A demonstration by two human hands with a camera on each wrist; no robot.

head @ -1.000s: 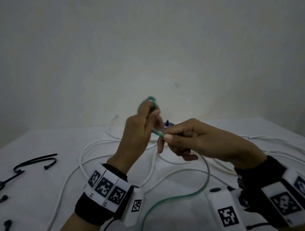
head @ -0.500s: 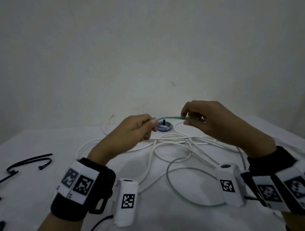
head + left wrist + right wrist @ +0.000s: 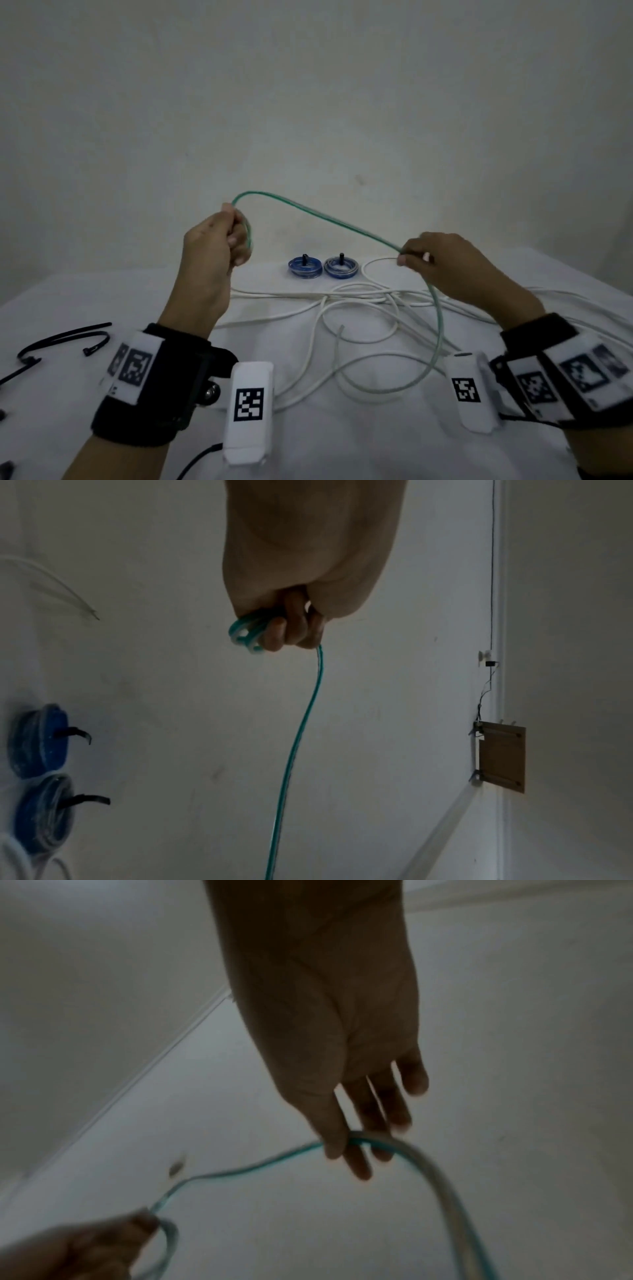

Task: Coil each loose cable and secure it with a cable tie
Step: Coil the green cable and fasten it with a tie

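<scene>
Two hands raised, well apart. Left hand grips small loops of green cable; right hand pinches its span, slack dropping to table. White cables tangled beyond; two tied blue coils farthest.

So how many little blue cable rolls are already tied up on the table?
2. The left blue coil and the right blue coil lie side by side at the back of the table, each with a black tie sticking up.
</scene>
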